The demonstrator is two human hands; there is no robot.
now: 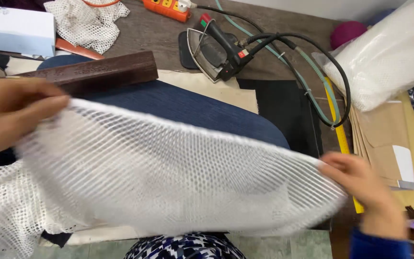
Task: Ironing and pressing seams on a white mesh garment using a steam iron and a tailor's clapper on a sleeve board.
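Both hands, left hand (10, 112) and right hand (360, 180), are pinching and stretching a white mesh piece (168, 172) above the blue pad (188, 108); laying it flat there needs even tension.

A dark brown wooden worktable (149, 29) is pretty much buried under stuff. A navy blue padded pressing board (183, 108) is laid across the middle on cream cloth, with a dark brown wooden block (97, 73) on top. A black steam iron (214, 52) is parked on its mat further back, hoses looped off to the right. An orange power strip (166, 7), a white cardboard box (17, 29), a yellow ruler (339, 129) and brown paper patterns (384, 144) are scattered round the edges.
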